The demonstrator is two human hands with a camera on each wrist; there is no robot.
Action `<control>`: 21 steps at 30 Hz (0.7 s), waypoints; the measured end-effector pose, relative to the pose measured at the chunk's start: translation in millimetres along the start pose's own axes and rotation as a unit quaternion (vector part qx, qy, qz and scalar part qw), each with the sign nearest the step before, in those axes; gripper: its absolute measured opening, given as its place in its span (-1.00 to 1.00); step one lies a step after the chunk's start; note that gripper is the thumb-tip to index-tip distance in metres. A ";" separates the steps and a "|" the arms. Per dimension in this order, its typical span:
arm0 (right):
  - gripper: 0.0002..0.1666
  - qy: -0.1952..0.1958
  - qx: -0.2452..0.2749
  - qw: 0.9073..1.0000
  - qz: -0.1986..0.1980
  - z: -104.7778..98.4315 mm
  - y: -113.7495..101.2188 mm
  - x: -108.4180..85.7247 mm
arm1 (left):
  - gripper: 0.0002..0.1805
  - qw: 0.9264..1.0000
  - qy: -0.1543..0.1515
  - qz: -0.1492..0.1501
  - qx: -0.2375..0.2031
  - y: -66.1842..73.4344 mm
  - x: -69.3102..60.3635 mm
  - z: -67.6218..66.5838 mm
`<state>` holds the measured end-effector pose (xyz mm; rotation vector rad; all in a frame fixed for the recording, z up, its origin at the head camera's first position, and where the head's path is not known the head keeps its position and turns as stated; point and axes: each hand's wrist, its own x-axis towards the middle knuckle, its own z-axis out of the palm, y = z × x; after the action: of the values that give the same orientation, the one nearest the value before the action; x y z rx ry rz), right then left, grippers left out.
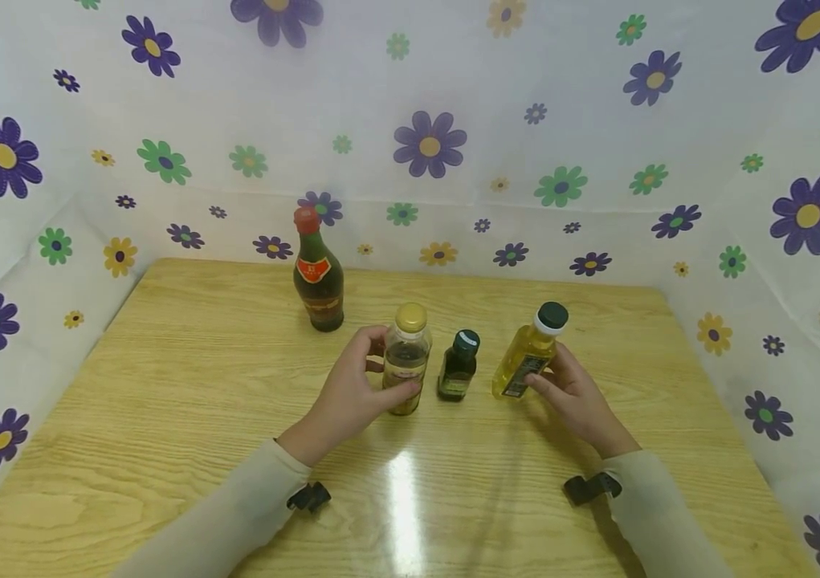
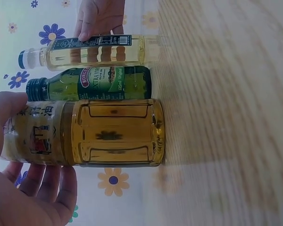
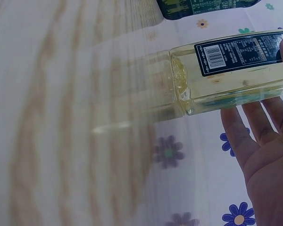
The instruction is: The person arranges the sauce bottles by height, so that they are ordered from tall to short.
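The left hand is curved around the gold-capped bottle, with the thumb on its near side and the other fingers partly bent on the far side. The right hand holds the yellow oil bottle in the same manner: the thumb lies on the dark label, and the fingers support the opposite side. Both bottles stand on the desk. Between them stands a small green bottle, which neither hand touches. The red-capped bottle is farther back, on the left.
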<state>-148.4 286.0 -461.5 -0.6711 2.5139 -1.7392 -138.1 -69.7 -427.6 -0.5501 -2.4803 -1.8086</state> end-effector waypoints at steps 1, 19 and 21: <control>-0.32 0.000 -0.001 1.000 0.000 0.0 0.0 0.1 | -0.27 1.000 -0.001 -0.001 0.000 0.1 0.1 -0.2; -0.31 -0.002 -0.008 1.000 0.007 0.7 -1.8 -0.7 | -0.29 1.000 0.016 0.013 0.007 -4.0 -0.6 1.9; -0.30 -0.002 -0.008 1.000 0.011 0.6 -1.3 -1.5 | -0.30 1.000 0.017 0.015 0.007 -4.2 -1.0 2.4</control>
<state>-146.5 285.6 -460.9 -0.6453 2.5259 -1.7112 -138.0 -68.8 -432.5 -0.5487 -2.4470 -1.7719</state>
